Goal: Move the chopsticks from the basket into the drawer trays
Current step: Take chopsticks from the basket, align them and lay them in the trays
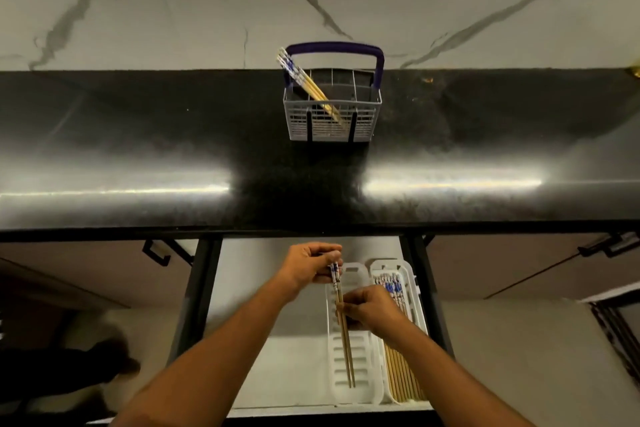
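A grey wire basket (363,121) with a blue handle stands on the dark counter; a few chopsticks (304,83) with blue-patterned tops lean out of its left side. Below, in the open drawer, two white trays lie side by side. The right tray (414,274) holds several chopsticks (401,374). Over the left tray (356,350), both hands hold one pair of chopsticks (346,350): my left hand (311,263) grips the patterned top ends, my right hand (372,312) pinches the shafts lower down. The tips point toward me along the tray.
The dark glossy counter (138,156) runs across the view under a marble wall. The drawer floor (277,357) left of the trays is bare. Black drawer rails (199,288) flank it, with cabinet fronts and black handles (156,253) on both sides.
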Available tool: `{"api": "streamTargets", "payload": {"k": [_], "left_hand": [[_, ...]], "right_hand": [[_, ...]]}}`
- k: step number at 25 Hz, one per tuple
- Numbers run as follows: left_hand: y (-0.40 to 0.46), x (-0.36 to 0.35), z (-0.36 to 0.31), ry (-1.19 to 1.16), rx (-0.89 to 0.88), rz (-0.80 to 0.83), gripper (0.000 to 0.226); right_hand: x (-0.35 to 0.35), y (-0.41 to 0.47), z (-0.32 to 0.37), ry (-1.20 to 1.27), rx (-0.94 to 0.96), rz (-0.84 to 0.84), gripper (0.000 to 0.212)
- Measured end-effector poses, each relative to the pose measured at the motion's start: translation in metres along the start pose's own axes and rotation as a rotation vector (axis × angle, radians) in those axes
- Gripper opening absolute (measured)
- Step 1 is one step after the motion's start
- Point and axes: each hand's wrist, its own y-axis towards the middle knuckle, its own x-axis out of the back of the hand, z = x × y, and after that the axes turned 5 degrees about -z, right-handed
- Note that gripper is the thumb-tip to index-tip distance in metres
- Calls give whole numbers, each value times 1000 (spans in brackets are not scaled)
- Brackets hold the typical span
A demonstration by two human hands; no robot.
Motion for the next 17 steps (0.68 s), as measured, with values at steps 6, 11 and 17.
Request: {"api": "streamTargets", "payload": {"k": [6, 11, 17], "left_hand": [[14, 1, 36, -24, 141, -116, 29], [19, 9, 61, -37, 268, -268, 17], [22, 9, 75, -5, 306, -305, 17]], "right_hand": [[-21, 31, -53, 53, -174, -137, 8], [-41, 59, -61, -190, -243, -264, 13], [-62, 75, -57, -489, -189, -315, 12]]}}
